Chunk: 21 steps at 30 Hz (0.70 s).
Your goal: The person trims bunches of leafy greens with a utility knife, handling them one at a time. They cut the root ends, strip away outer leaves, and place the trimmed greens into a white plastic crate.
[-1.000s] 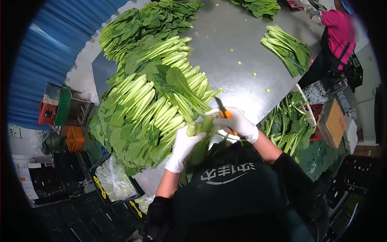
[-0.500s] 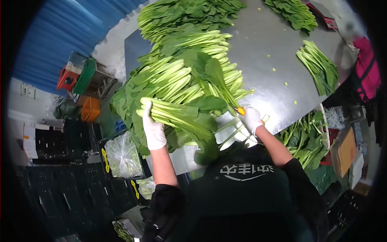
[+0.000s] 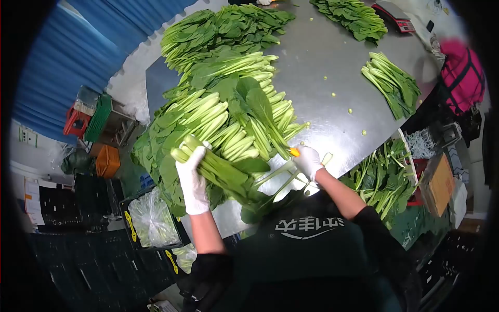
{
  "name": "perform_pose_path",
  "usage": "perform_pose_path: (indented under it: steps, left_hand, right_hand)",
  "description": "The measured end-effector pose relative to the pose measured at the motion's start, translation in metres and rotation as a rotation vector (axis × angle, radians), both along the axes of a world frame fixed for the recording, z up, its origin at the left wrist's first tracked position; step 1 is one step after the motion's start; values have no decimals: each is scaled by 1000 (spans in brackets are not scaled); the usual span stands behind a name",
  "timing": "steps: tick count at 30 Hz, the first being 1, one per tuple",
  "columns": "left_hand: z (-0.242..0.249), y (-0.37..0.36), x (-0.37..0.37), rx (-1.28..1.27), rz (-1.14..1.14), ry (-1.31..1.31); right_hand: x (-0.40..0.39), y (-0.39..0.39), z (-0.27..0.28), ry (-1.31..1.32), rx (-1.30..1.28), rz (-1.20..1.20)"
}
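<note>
Greens, head view: we see a bunch [image 3: 223,171] held in the left hand [image 3: 192,182], its white-gloved fingers closed around the pale stalks near their cut ends, the leaves slanting down toward the dark apron [image 3: 312,242]. We find the right hand [image 3: 310,162], also gloved, closed on an orange tool [image 3: 294,152], mostly hidden, beside the lower edge of the large pile [image 3: 234,122]. Loose stalks [image 3: 283,177] lie between the two hands on the metal table [image 3: 332,62]. Across the tabletop we note small trimmed pieces [image 3: 350,111], a separate bundle [image 3: 391,86] toward the right edge, and a red scale [image 3: 401,23] at the far corner. Below that edge, we observe leafy greens [image 3: 382,179] in a white-rimmed container [image 3: 410,156].
</note>
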<state>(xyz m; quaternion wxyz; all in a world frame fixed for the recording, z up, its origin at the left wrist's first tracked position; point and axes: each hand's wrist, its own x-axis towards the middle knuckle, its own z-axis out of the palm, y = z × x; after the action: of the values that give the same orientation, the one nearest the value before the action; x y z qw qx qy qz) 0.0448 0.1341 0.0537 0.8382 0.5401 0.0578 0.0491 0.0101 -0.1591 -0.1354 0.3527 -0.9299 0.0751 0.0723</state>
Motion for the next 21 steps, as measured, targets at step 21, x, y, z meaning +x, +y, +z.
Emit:
perform_pose_path:
  steps: [21]
  left_hand:
    - [-14, -122, -50, 1496, -474, -1179]
  right_hand:
    - [-55, -49, 157, 385, 1212, 0]
